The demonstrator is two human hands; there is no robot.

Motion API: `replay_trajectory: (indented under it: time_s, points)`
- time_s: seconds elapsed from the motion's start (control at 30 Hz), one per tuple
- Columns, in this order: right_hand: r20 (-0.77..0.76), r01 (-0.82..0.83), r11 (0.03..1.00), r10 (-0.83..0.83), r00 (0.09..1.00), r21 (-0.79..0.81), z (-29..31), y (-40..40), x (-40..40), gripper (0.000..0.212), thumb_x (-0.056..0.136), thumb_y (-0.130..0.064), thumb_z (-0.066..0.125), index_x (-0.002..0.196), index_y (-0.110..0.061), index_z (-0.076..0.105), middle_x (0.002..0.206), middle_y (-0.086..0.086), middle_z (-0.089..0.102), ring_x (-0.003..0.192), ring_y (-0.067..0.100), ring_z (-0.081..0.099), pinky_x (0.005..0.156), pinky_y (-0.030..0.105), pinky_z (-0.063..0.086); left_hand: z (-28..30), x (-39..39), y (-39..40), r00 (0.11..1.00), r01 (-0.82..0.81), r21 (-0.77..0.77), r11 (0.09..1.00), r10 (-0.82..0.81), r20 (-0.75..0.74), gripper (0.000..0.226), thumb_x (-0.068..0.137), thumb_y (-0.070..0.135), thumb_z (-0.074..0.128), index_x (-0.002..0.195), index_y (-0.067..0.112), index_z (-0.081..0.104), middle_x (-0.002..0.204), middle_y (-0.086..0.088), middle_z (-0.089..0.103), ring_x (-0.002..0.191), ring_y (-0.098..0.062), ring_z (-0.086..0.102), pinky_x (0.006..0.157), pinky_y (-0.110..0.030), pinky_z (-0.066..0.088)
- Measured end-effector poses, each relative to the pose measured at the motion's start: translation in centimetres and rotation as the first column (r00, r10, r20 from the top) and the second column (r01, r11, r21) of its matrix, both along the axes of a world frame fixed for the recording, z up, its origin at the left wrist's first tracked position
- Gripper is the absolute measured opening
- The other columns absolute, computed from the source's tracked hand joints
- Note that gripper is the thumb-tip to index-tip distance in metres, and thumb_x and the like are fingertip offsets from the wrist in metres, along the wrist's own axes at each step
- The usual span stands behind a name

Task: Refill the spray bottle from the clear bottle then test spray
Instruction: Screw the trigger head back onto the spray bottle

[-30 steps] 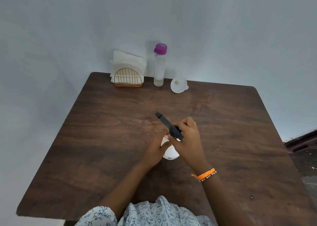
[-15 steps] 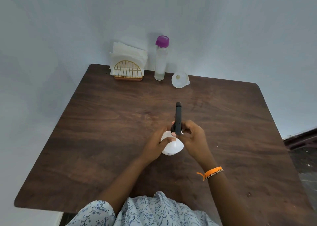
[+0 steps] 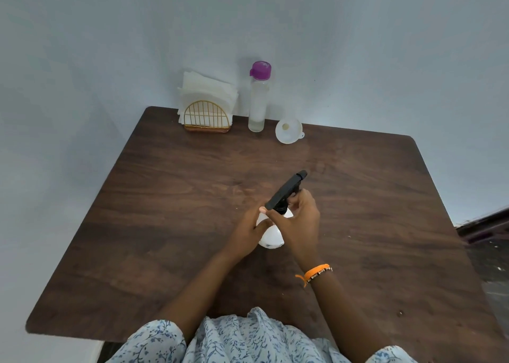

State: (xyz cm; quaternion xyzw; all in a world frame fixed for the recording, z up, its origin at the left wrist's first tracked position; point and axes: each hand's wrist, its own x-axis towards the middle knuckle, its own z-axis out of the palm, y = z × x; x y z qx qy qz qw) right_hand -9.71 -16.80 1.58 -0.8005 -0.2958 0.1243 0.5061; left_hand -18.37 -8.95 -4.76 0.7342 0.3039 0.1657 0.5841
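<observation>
the spray bottle [image 3: 271, 237] stood on the dark wooden table [image 3: 165, 224] a little toward six o'clock from the table's middle, its white rounded body mostly covered by two hands. the left hand [image 3: 248, 234] was wrapped round the body from the nine o'clock side, thumb up near the neck, so that grip was closed on the bottle. the right hand [image 3: 300, 223] came in from the three o'clock side with fingers curled about the black spray head [image 3: 286, 190] at its collar; that grip was closed on the head. the head's long black top pointed toward one o'clock, nozzle end farthest from the person. whether the head was screwed tight or loose on the neck could not be told.

the clear bottle [image 3: 258, 102] with its purple cap [image 3: 260, 69] stood upright at the twelve o'clock edge of the table, against the pale wall, cap on. just beside it at three o'clock lay a small white funnel [image 3: 289, 131], wide mouth tilted toward the camera. at nine o'clock of the clear bottle sat a gold wire napkin holder [image 3: 207, 118] with white napkins [image 3: 206, 91] standing in it. all three were well apart from the hands.

an orange band [image 3: 316, 271] circled the right wrist, and a blue-flowered garment [image 3: 248, 340] filled the six o'clock edge.
</observation>
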Motion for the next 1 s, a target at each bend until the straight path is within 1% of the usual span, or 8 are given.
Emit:
replay_trajectory:
  time_s: [0.1, 0.17, 0.3, 0.57, 0.7, 0.8, 0.87, 1.0]
  points:
    - [0.036, -0.001, 1.0, 0.002, 0.999, -0.027, 0.1, -0.5, 0.1, 0.041, 0.054, -0.058, 0.073, 0.068, -0.033, 0.044, 0.076, -0.016, 0.058, 0.079, 0.011, 0.056, 0.077, 0.049, 0.048, 0.2, -0.1, 0.0, 1.0, 0.004, 0.012, 1.0, -0.004, -0.013, 0.034, 0.091, 0.021, 0.049, 0.124, 0.019, 0.053, 0.12, 0.005, 0.061, 0.113, -0.009, 0.055, 0.099, -0.031, 0.045]
    - [0.041, -0.038, 0.998, 0.04, 0.998, -0.053, 0.3, -0.9, 0.5, 0.033, 0.061, -0.048, 0.076, 0.072, -0.034, 0.048, 0.079, -0.019, 0.06, 0.084, 0.007, 0.054, 0.081, 0.044, 0.046, 0.7, -0.1, 0.0, 1.0, 0.023, 0.022, 1.0, -0.023, -0.005, 0.031, 0.085, 0.029, 0.049, 0.115, 0.03, 0.054, 0.114, 0.01, 0.061, 0.108, 0.001, 0.055, 0.091, -0.017, 0.045]
    - [0.04, -0.161, 0.984, 0.164, 0.986, -0.076, 0.9, -1.4, 1.4, 0.018, 0.075, -0.018, 0.075, 0.087, -0.021, 0.062, 0.089, -0.014, 0.056, 0.089, 0.01, 0.049, 0.073, 0.017, 0.036, 1.4, 0.1, -0.2, 0.999, 0.023, 0.011, 1.0, -0.024, 0.039, 0.039, 0.072, 0.05, 0.049, 0.106, 0.031, 0.053, 0.104, 0.009, 0.062, 0.092, 0.013, 0.056, 0.076, -0.006, 0.044]
    - [0.092, -0.294, 0.955, 0.296, 0.951, -0.04, 2.4, -0.3, 1.9, 0.032, 0.064, -0.002, 0.071, 0.087, -0.022, 0.061, 0.086, -0.01, 0.052, 0.077, -0.004, 0.05, 0.064, 0.005, 0.038, 0.9, 0.0, -0.1, 1.0, 0.026, -0.021, 0.999, -0.026, -0.009, 0.044, 0.074, 0.054, 0.047, 0.112, 0.033, 0.053, 0.11, 0.018, 0.06, 0.102, 0.011, 0.055, 0.087, -0.009, 0.043]
    - [0.04, -0.295, 0.953, 0.298, 0.954, -0.06, 2.1, -0.1, 1.5, 0.03, 0.061, -0.002, 0.077, 0.082, -0.016, 0.062, 0.094, -0.004, 0.051, 0.078, -0.008, 0.05, 0.064, 0.004, 0.038, -0.1, 0.0, 0.0, 0.999, 0.009, 0.01, 1.0, -0.008, -0.053, 0.046, 0.087, 0.037, 0.05, 0.128, 0.017, 0.05, 0.126, 0.004, 0.059, 0.116, -0.009, 0.054, 0.1, -0.031, 0.044]
    - [0.034, -0.214, 0.976, 0.216, 0.976, -0.049, 1.7, 0.2, 1.2, 0.035, 0.059, -0.018, 0.086, 0.086, -0.016, 0.064, 0.099, -0.008, 0.044, 0.089, 0.001, 0.048, 0.07, 0.004, 0.037, -0.2, 0.0, 0.0, 0.997, 0.0, 0.0, 1.0, 0.0, -0.08, 0.035, 0.093, 0.022, 0.05, 0.126, 0.012, 0.051, 0.126, 0.001, 0.058, 0.117, -0.015, 0.053, 0.097, -0.024, 0.042]
    - [0.05, -0.165, 0.986, 0.167, 0.985, -0.035, 1.6, 0.2, 1.0, 0.036, 0.057, -0.022, 0.088, 0.084, -0.015, 0.065, 0.099, -0.007, 0.041, 0.094, 0.009, 0.047, 0.076, 0.009, 0.038, -0.1, 0.0, 0.0, 0.996, 0.001, 0.011, 1.0, 0.001, -0.093, 0.029, 0.095, 0.015, 0.048, 0.124, 0.011, 0.052, 0.121, 0.003, 0.057, 0.114, -0.013, 0.052, 0.088, -0.008, 0.039]
    - [0.097, -0.108, 0.994, 0.109, 0.989, -0.016, 1.9, 0.1, 0.7, 0.039, 0.054, -0.021, 0.089, 0.077, -0.008, 0.06, 0.088, -0.005, 0.043, 0.078, -0.001, 0.047, 0.067, 0.002, 0.036, 0.4, 0.0, 0.0, 0.997, 0.007, 0.001, 1.0, -0.007, -0.08, 0.023, 0.094, 0.007, 0.047, 0.112, 0.021, 0.055, 0.105, 0.016, 0.059, 0.097, 0.012, 0.054, 0.078, 0.0, 0.038]
